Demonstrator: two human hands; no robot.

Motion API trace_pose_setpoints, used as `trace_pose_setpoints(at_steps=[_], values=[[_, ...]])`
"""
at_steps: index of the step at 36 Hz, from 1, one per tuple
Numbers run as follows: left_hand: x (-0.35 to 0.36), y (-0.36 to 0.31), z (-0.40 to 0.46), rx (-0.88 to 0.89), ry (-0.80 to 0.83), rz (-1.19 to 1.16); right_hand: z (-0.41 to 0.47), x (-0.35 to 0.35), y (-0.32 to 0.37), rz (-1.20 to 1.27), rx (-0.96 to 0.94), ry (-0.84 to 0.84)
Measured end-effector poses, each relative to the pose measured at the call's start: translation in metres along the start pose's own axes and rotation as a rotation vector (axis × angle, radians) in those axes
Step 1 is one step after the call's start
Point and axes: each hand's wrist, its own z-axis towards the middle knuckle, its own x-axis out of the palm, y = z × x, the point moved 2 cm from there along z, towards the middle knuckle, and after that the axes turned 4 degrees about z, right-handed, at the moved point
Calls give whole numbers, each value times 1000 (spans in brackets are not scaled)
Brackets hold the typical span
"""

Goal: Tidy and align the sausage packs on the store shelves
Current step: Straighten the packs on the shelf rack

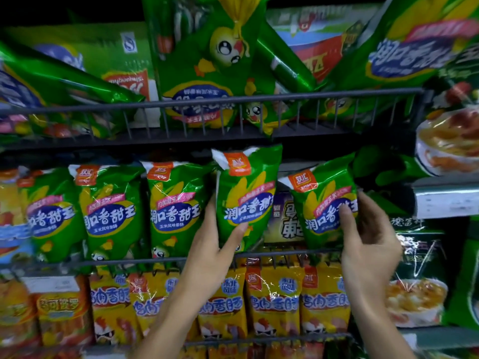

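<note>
head view: left hand [216, 251] grips an upright green pack [246, 195]; right hand [368, 244] grips a left-tilted pack [324, 203].

We see two green corn sausage packs, each with an orange logo at its white top corner. One [245, 195] stands nearly upright in our left grip [215, 251], raised above its row. The other [324, 203], tilted leftward, sits in our right grip [368, 244], just beside the first.
</note>
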Motion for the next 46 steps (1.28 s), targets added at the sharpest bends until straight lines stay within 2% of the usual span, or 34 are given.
trace_pose_setpoints(at_steps=[5, 8, 10, 12, 13, 15, 19, 22, 24, 29, 33, 35, 40, 43, 46], values=[[-2, 13, -2, 10, -5, 41, -16, 3, -4, -89, -177, -9], [-5, 15, 0, -4, 4, 16, -31, 3, -5, -244, -477, -71], [-6, 16, 0, -17, 18, -6, -49, 4, -1, -261, -683, 22], [-6, 16, 0, -10, 21, -26, -66, 7, 6, -254, -764, 248], [-6, 16, -1, -3, 19, -30, -70, 9, 8, -272, -749, 363], [-6, 17, 0, 7, 10, -49, -69, 15, 8, -308, -601, 513], [-7, 16, 1, -21, 0, -125, -47, 32, 4, -441, -109, 505], [-9, 17, 2, -23, 3, -194, -35, 47, -2, -580, -5, 725], [-12, 14, 2, -6, 0, -229, -32, 57, -5, -544, 14, 856], [-21, 2, -2, 95, -8, -214, -21, 67, -7, -373, 59, 759], [-42, -2, -17, 289, -250, -27, -22, 63, -23, -553, 39, 696], [-53, 5, -21, 354, -298, 159, -24, 65, -22, -631, -15, 702], [-62, 32, -7, 301, -177, 780, -21, 70, -18, -714, -22, 729], [-64, 36, 0, 271, -187, 872, -22, 72, -18, -586, 60, 707], [-68, 37, 10, 238, -226, 831, -24, 80, -14, -503, 76, 649]])
